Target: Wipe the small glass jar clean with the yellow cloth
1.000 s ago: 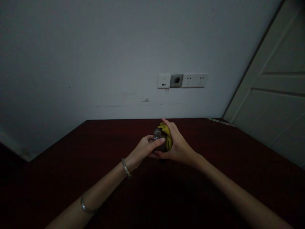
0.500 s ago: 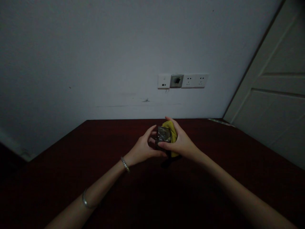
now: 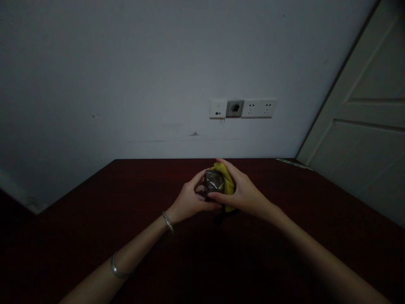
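Between my two hands is a small dark, glossy box-like object (image 3: 214, 181) with light glinting off its surface; its exact kind is hard to make out in the dim light. My left hand (image 3: 189, 196) curls around its left side, thumb below and fingers behind. On the other side my right hand (image 3: 245, 192) presses a yellow cloth (image 3: 228, 185) against the object, its thumb resting across the lower front. Dark material, too dim to identify, hangs under the cloth. Two silver bracelets (image 3: 168, 222) circle my left wrist and forearm.
A dark red tabletop (image 3: 152, 181) spreads below the hands and meets a pale wall (image 3: 152, 76) behind. Sockets and switches (image 3: 257, 108) are set in that wall. A panelled door (image 3: 367, 139) stands at the right, with a thin pale strip (image 3: 294, 163) near the table's back right corner.
Both hands have shifted slightly left and down with the object and cloth. The dark object is tilted a little differently, and the right fingers sit lower over the cloth.
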The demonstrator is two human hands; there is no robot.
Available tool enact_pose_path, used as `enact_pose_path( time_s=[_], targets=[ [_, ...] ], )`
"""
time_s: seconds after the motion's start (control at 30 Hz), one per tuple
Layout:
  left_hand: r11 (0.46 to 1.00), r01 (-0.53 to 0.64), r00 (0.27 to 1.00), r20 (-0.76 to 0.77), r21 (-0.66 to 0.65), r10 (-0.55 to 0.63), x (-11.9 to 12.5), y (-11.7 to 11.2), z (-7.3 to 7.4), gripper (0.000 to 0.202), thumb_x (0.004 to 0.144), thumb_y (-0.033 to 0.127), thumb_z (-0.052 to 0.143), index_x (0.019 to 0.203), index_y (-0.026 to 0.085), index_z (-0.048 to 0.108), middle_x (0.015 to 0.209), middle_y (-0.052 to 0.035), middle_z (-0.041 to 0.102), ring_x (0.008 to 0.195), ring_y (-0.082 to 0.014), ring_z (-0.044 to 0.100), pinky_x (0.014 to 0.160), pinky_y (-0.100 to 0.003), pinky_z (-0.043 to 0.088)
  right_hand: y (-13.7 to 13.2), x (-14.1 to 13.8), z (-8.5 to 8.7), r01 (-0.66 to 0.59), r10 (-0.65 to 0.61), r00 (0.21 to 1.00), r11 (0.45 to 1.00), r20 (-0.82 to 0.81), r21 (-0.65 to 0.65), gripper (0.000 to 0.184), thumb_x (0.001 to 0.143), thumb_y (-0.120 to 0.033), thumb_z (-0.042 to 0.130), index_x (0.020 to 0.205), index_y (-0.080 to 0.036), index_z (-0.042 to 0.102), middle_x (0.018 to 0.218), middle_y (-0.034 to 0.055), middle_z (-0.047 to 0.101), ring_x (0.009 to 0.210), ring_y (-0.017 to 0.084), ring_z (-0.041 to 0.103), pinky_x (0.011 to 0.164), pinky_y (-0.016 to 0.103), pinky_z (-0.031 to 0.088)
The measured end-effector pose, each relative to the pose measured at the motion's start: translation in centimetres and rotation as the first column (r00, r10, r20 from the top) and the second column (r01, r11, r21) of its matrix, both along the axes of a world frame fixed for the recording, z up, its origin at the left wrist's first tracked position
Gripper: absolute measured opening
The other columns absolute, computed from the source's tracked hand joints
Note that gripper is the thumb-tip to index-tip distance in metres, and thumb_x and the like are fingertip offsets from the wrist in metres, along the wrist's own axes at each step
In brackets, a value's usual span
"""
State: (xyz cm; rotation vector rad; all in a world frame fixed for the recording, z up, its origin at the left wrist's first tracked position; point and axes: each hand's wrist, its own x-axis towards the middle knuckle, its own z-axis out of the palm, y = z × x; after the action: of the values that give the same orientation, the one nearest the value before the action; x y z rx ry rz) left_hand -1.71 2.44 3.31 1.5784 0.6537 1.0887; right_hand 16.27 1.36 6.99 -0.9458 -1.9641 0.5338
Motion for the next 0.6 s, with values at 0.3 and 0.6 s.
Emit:
enact_pose_path(
  time_s=[0.3, 0.6],
  targets=[
    [0.996, -0.086, 0.996, 0.033, 0.013, 0.086, 0.8, -1.1, 0.8, 0.088, 0.049, 0.013, 0.085, 0.126, 0.022, 0.045, 0.118, -0.0127, 0.060, 0.093, -0.0237, 0.066, 0.073, -0.033, 0.059, -0.2, 1.5, 1.5, 0.016, -0.005, 0.998, 0.987, -0.066, 0.163, 0.039, 0.081, -0.035, 0.064, 0.117, -0.022, 0.057, 0.108, 0.0047, 0.067, 0.095, 0.019, 0.064, 0.084, 0.033, 0.052],
    [0.986, -0.157, 0.984, 0.074, -0.047, 0.160, 1.2, -1.0, 0.2, 0.089, 0.048, 0.015, 0.086, 0.126, 0.019, 0.043, 0.116, -0.0132, 0.062, 0.088, -0.0220, 0.068, 0.071, -0.032, 0.060, -1.2, 1.8, 2.6, 0.035, -0.072, 0.992, 0.942, 0.101, 0.335, 0.025, 0.084, -0.026, 0.058, 0.108, -0.019, 0.064, 0.100, 0.0034, 0.072, 0.084, 0.015, 0.068, 0.076, 0.025, 0.053]
  ],
)
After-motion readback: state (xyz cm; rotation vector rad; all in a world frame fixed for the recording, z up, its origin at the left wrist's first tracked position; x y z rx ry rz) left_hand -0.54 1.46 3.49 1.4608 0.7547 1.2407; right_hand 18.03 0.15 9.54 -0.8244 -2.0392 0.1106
